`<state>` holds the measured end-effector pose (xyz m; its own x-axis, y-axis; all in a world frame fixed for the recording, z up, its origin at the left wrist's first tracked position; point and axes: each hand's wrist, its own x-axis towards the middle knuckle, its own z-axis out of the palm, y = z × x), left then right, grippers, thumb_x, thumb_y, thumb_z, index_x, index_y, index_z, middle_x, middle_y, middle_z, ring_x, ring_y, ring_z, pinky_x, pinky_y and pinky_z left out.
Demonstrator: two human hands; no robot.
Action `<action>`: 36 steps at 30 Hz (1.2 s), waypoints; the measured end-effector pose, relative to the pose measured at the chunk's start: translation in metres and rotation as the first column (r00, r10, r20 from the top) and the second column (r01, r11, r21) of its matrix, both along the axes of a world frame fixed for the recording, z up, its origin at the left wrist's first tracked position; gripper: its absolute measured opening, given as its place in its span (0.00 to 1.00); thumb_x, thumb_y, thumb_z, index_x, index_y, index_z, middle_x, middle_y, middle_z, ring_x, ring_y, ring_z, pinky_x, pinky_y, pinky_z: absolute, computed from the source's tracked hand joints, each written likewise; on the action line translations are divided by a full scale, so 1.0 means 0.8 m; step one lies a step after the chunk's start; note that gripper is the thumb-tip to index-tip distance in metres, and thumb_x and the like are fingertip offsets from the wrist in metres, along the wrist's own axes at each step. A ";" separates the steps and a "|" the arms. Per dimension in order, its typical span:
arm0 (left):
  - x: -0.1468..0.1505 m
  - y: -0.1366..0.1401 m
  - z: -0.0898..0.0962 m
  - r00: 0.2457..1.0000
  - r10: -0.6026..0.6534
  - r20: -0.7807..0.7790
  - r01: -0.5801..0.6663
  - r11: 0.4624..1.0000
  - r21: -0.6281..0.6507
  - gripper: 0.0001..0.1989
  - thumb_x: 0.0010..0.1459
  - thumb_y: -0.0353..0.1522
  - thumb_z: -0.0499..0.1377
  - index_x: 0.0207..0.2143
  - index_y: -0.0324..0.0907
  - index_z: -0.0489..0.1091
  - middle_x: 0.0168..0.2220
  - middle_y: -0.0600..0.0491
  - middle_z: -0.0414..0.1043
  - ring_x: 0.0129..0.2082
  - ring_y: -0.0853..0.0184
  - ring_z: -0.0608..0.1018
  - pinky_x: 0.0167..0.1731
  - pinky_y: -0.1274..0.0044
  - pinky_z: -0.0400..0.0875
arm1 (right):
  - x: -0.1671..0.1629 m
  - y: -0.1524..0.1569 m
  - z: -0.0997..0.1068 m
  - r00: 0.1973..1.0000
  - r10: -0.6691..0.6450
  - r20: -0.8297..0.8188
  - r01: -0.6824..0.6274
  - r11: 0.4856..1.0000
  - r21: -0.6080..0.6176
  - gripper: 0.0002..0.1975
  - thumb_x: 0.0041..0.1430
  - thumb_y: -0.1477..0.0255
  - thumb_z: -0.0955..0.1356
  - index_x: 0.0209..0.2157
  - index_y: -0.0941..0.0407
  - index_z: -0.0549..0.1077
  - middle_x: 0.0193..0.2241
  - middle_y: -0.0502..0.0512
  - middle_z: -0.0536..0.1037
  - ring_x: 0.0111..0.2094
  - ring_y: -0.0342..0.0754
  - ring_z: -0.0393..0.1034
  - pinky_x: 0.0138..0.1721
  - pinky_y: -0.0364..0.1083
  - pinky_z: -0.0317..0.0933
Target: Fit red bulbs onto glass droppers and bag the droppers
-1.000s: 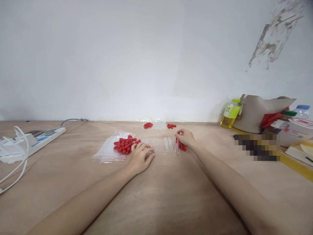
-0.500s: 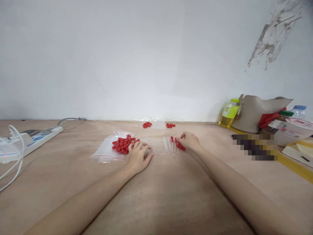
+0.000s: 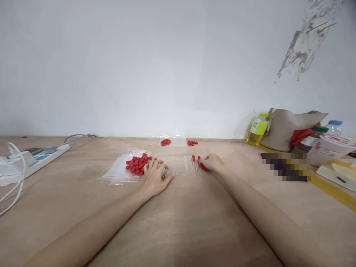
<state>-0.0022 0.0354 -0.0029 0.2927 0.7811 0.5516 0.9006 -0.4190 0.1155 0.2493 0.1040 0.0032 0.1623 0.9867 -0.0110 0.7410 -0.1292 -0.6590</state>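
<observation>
Hands, two, bare, well apart
Left hand (image 3: 155,178): lying over the left end of the tube row, fingers bent, thumb set off from them; whether it grips anything, cannot tell
Right hand (image 3: 213,162): fingertips drawn together beside two red-ended tubes (image 3: 198,158); whether clamped on one, cannot tell
Clear thin tubes (image 3: 176,165): one row, between the hands, flat on the surface (image 3: 178,215)
Red bulbs (image 3: 137,164): heaped beyond the left hand, on clear plastic bags (image 3: 119,171); a smaller group (image 3: 204,168) beneath the right hand
</observation>
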 end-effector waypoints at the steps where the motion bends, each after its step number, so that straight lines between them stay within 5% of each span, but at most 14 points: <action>1: 0.002 0.001 0.001 1.000 0.001 0.004 -0.001 1.000 0.005 0.14 0.51 0.43 0.55 0.34 0.43 0.67 0.44 0.48 0.63 0.47 0.58 0.61 0.44 0.64 0.52 | 0.001 0.001 -0.001 1.000 0.002 -0.017 -0.002 1.000 -0.003 0.11 0.44 0.67 0.65 0.15 0.56 0.71 0.16 0.53 0.74 0.19 0.44 0.66 0.21 0.41 0.55; 7: 0.026 0.024 0.007 0.991 0.128 -0.046 -0.129 0.992 -0.012 0.16 0.52 0.43 0.52 0.27 0.41 0.71 0.48 0.43 0.60 0.50 0.53 0.58 0.46 0.61 0.49 | 0.010 0.005 0.000 0.994 -0.009 -0.107 0.012 0.999 0.034 0.11 0.44 0.69 0.64 0.15 0.58 0.70 0.12 0.52 0.71 0.17 0.42 0.65 0.20 0.39 0.55; 13: 0.053 0.052 0.015 0.914 0.344 -0.217 -0.379 0.913 -0.150 0.18 0.48 0.39 0.52 0.31 0.35 0.74 0.51 0.36 0.58 0.54 0.46 0.53 0.50 0.58 0.40 | 0.021 0.012 0.000 0.981 -0.090 -0.169 0.107 0.989 0.098 0.10 0.41 0.68 0.64 0.15 0.58 0.69 0.11 0.50 0.69 0.16 0.41 0.62 0.16 0.39 0.51; 20: 0.062 0.071 0.029 0.890 0.364 -0.273 -0.438 0.849 -0.296 0.17 0.45 0.38 0.55 0.32 0.36 0.75 0.45 0.36 0.66 0.52 0.45 0.57 0.48 0.57 0.42 | 0.016 0.016 -0.006 0.964 -0.083 -0.252 0.122 0.982 0.143 0.10 0.41 0.67 0.64 0.15 0.58 0.67 0.11 0.50 0.68 0.14 0.41 0.61 0.15 0.40 0.50; 26: 0.060 0.078 0.034 0.903 0.347 -0.254 -0.419 0.845 -0.332 0.15 0.44 0.39 0.56 0.30 0.38 0.75 0.40 0.39 0.70 0.49 0.46 0.60 0.45 0.58 0.47 | 0.004 0.010 -0.008 0.952 0.020 -0.305 0.053 0.972 0.228 0.11 0.48 0.67 0.63 0.18 0.58 0.67 0.13 0.51 0.70 0.16 0.42 0.65 0.18 0.39 0.55; 31: 0.049 0.054 0.041 0.949 0.231 -0.216 -0.287 0.917 -0.278 0.12 0.52 0.34 0.51 0.25 0.38 0.72 0.39 0.39 0.69 0.48 0.48 0.61 0.41 0.61 0.53 | -0.011 0.001 0.000 0.943 0.110 -0.313 0.011 0.933 0.360 0.08 0.54 0.67 0.60 0.30 0.57 0.65 0.27 0.52 0.75 0.26 0.41 0.69 0.26 0.39 0.59; 36: 0.020 0.017 0.032 0.986 0.006 -0.165 -0.037 0.982 -0.185 0.09 0.57 0.29 0.47 0.32 0.39 0.67 0.35 0.48 0.70 0.41 0.60 0.66 0.42 0.67 0.55 | -0.029 -0.037 -0.004 0.914 0.387 -0.117 -0.254 0.775 0.578 0.10 0.54 0.67 0.62 0.37 0.58 0.65 0.28 0.52 0.73 0.28 0.43 0.67 0.31 0.42 0.59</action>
